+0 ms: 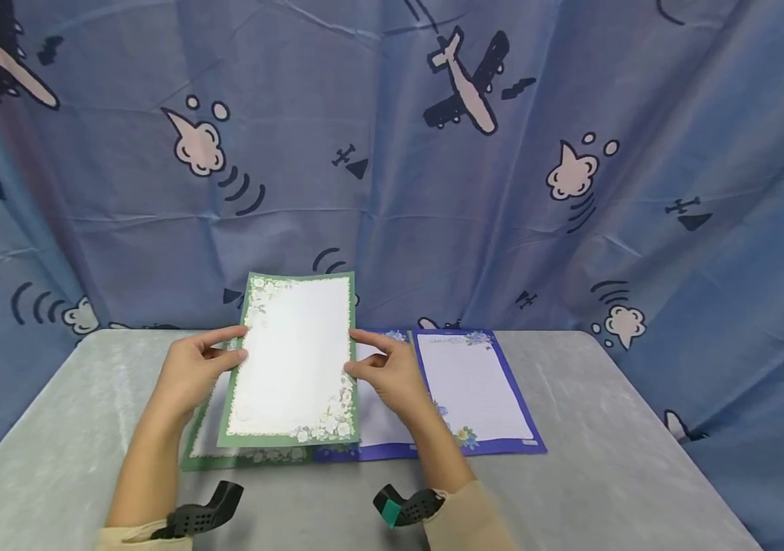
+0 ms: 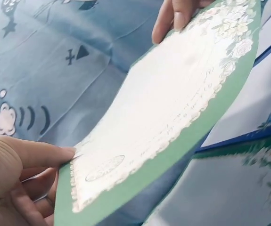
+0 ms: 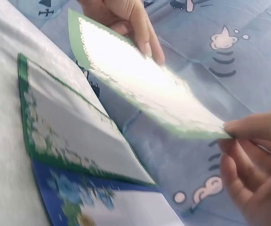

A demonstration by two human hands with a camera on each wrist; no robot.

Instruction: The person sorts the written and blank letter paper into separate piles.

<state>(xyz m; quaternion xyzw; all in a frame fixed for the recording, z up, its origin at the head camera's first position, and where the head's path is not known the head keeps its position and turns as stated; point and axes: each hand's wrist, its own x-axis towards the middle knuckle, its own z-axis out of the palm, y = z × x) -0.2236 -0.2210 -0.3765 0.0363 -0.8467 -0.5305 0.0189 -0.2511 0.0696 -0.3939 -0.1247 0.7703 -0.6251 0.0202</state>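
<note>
While left hand (image 1: pixel 188 371) and right hand (image 1: pixel 394 376) are pinching the green-bordered sheet (image 1: pixel 292 360) by opposite edges, it is bowing between the fingers. Likely light, easily creased; edges are offering safest hold.

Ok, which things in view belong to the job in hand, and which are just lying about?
In the job:
held green-edged sheet, pinched by left hand and right hand
probably also the green-edged paper underneath and two blue-edged papers

Just there:
table
curtain
two wrist cameras, worn
</note>
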